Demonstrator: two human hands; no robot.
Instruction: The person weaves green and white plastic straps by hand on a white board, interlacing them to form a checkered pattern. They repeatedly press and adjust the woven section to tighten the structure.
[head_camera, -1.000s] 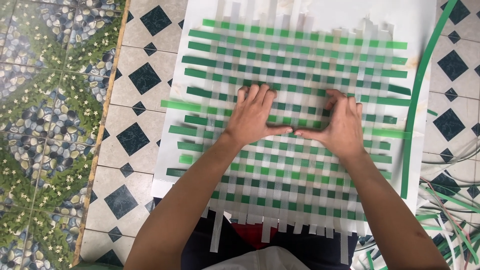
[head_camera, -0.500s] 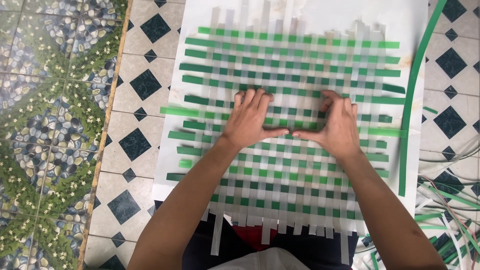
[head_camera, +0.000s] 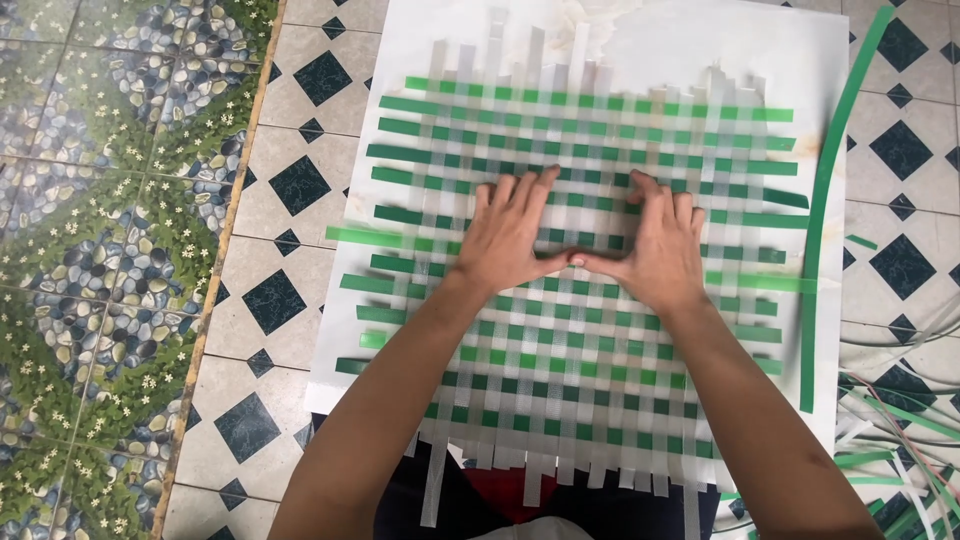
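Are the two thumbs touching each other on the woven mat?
Touching. The head view shows the left hand and right hand flat on the woven mat, thumb tips meeting with no gap.

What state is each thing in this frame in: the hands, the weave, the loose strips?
left hand: flat, palm down on the mat, fingers spread, thumb tip meeting the other thumb.
right hand: flat, palm down on the mat.
woven mat: green and white strips interlaced, ends loose at the edges.
white sheet: flat under the mat.
long green strip: unwoven, lying beside the mat's right edge.
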